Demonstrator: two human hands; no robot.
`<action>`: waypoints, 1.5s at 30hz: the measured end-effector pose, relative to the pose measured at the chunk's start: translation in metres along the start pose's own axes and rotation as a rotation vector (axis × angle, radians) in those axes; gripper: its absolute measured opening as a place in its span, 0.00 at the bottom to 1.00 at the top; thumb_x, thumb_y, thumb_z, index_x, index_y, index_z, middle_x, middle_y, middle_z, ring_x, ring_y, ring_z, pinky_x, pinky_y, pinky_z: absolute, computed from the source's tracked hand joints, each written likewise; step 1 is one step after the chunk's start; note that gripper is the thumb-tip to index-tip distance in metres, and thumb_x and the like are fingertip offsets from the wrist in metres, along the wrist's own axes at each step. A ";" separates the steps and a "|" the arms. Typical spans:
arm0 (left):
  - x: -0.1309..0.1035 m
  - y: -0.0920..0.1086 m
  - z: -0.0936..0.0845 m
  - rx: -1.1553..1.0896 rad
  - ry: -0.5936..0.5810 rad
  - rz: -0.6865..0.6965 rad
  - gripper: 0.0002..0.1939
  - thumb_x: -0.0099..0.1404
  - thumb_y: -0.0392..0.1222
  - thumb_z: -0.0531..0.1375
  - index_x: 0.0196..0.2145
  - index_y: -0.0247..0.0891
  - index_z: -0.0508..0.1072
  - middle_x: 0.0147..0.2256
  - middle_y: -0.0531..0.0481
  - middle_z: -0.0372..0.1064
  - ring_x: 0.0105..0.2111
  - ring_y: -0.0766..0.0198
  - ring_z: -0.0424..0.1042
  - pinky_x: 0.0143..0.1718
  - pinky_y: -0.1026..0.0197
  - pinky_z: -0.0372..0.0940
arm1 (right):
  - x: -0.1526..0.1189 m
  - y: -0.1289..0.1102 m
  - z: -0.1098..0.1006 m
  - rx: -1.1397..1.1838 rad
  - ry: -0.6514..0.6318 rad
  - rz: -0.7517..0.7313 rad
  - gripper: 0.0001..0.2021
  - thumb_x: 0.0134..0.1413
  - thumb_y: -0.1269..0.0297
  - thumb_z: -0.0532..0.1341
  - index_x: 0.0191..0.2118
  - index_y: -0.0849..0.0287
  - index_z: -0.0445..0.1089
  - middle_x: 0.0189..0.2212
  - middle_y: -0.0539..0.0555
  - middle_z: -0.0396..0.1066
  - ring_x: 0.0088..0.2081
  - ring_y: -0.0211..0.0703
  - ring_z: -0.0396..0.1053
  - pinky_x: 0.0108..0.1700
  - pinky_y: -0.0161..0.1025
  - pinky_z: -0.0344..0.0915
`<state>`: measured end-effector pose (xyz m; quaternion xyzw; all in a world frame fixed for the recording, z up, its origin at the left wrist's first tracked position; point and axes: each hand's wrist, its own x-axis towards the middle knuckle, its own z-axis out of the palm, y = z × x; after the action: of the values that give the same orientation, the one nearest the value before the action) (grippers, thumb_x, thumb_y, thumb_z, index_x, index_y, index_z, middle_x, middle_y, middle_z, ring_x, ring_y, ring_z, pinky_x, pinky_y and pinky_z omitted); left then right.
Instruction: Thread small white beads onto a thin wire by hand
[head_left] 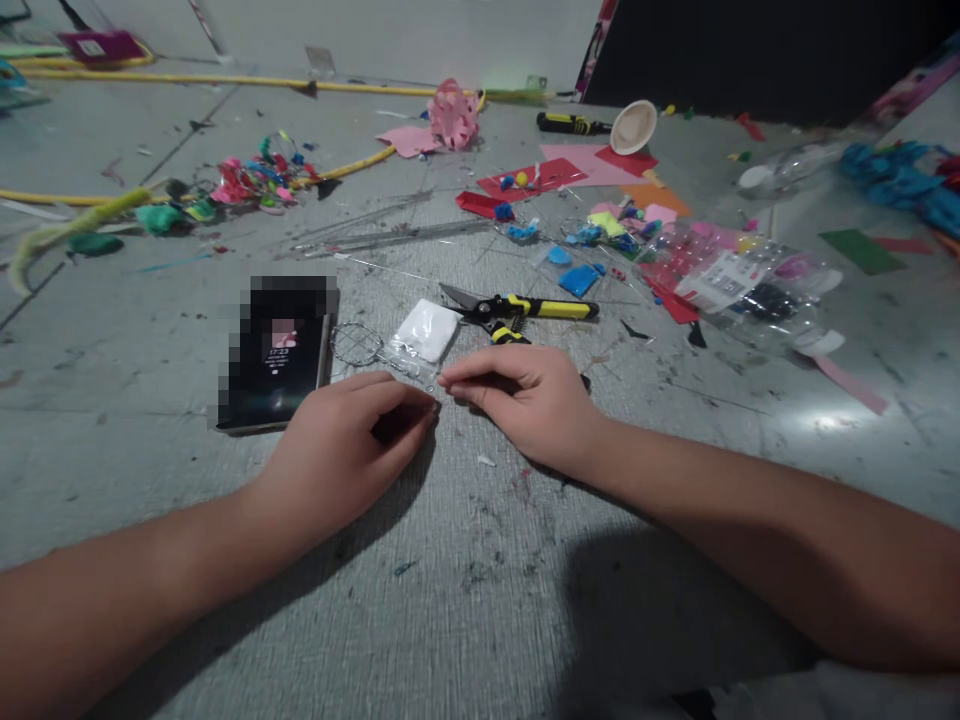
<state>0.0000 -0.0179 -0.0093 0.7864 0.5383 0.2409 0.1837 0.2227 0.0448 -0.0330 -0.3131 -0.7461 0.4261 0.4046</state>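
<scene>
A thin silver wire (358, 344), bent into a rounded loop, lies flat, and its twisted tail runs right to my fingertips. My left hand (352, 435) is closed in a pinch at the tail's end. Facing it almost tip to tip, my right hand (529, 400) also pinches the wire's end; the exact grip is too small to see. Just beyond the fingers is a clear plastic packet with a white block (427, 330). Pruning shears (525, 307) with yellow and black handles lie behind my right hand, blades apart and pointing left. A phone (277, 350) lies beside my left hand.
Straight wires (397, 238) stretch behind the shears. Farther back are colourful clay bits (259, 185), a pink paper piece (453, 115), red paper (532, 178), a screwdriver (570, 124) and a paper cup (634, 127). A clear plastic package (720, 280) lies right; a yellow cord (225, 78) crosses the back.
</scene>
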 end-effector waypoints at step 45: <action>-0.004 -0.005 0.003 -0.054 0.049 0.041 0.14 0.76 0.34 0.59 0.49 0.41 0.86 0.48 0.43 0.86 0.44 0.54 0.84 0.46 0.51 0.78 | -0.001 -0.002 -0.001 0.139 -0.104 0.129 0.12 0.74 0.56 0.64 0.41 0.59 0.77 0.32 0.50 0.80 0.30 0.35 0.76 0.36 0.35 0.72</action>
<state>-0.0031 -0.0198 -0.0156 0.7859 0.5196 0.2784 0.1868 0.2240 0.0432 -0.0309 -0.3091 -0.7130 0.5176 0.3578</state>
